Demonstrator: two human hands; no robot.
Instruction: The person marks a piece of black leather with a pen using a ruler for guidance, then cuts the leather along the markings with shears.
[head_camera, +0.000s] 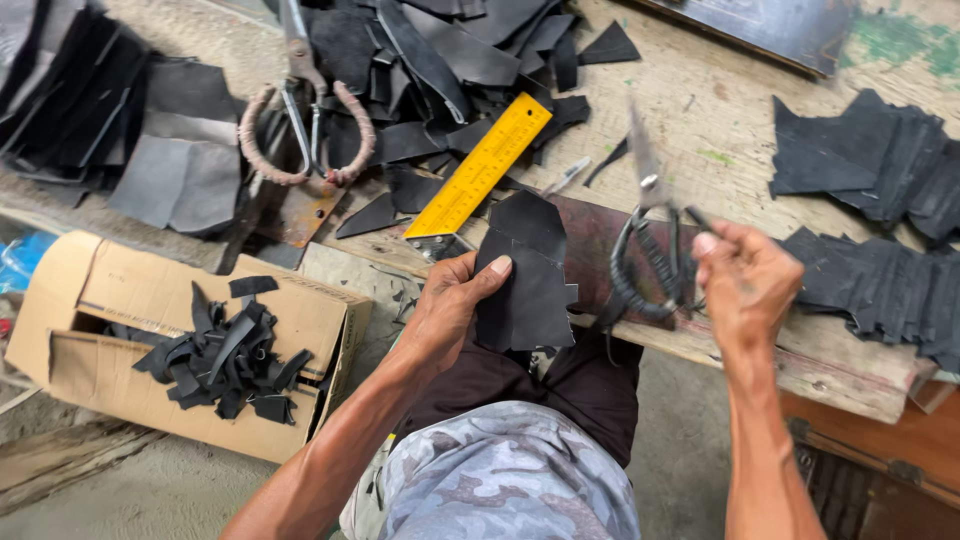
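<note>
My left hand pinches a black leather piece, thumb on top and fingers curled underneath, holding it just off the near edge of the wooden workbench. It looks thin and floppy, light, a bit stiff along the cut edges; I judge it best gripped near the left edge, as I have it, so the rest hangs free. My right hand is wrapped round the black-bound handles of the shears, fingers closed on them, blades pointing away from me and blurred.

Farther off lie a yellow ruler, a second pair of scissors with cord-wrapped handles, and a heap of black offcuts. Cut stacks sit to the right. Down at my left, a cardboard box holds leather scraps.
</note>
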